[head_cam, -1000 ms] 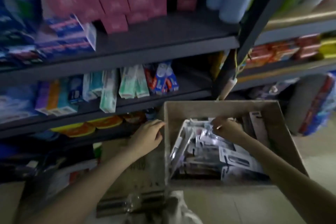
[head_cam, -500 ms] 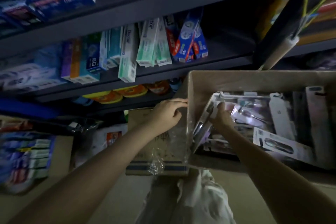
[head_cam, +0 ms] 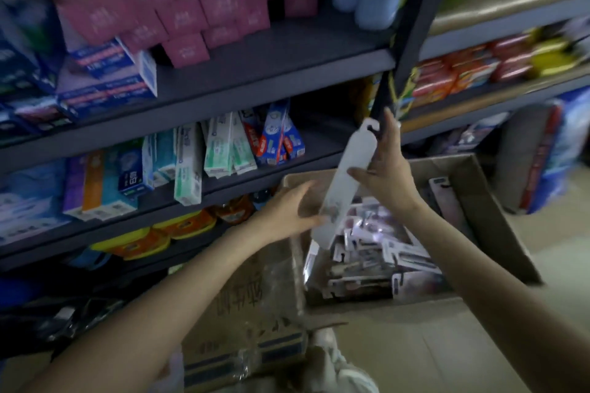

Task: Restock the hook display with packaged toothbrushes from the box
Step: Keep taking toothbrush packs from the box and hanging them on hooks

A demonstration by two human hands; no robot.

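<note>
- Here, in the head view, the right hand holds a long white toothbrush pack raised above the box, tilted so that its hang-hole end points up toward the dark shelf upright.
- The right hand's fingers are curled along the pack's right edge near the top, with the thumb pressed across its middle.
- The left hand is at the pack's lower end, fingers spread and loosely bent; its thumb tip touches the pack's lower edge, though a firm grip cannot be told from the blur.
- The box is brown cardboard, open at the top, standing on the floor below the shelves; more packaged toothbrushes lie jumbled in it, just under the raised pack.
- A second cardboard carton with clear tape sits against the box's left side.
- On the middle shelf above and to the left stand toothpaste cartons in green, white, blue and red, upright and leaning on each other.
- The shelf above that carries pink boxes stacked in rows.
- Yellow and orange tubs sit on the low shelf, left of the left hand.
- Red packets lie on the shelving to the right of the upright.
</note>
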